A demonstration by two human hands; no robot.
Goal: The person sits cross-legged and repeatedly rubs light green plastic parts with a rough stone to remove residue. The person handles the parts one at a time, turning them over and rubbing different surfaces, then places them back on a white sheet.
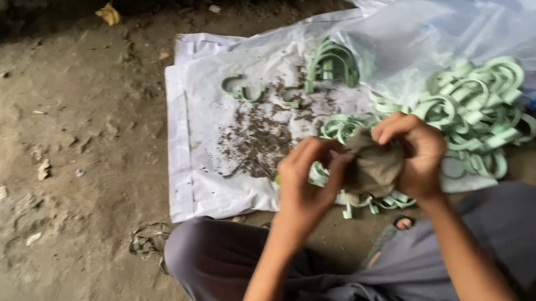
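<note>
Both hands — left (303,181), right (415,154) — clutch 1 crumpled grey-brown rag (372,167).

Bare dirt ground (58,209) with scattered dry leaves (107,13), dim daylight

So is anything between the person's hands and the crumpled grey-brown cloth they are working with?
Nothing visible: the left hand and right hand both grip the crumpled grey-brown cloth directly, above the pile of pale green plastic clips.
</note>
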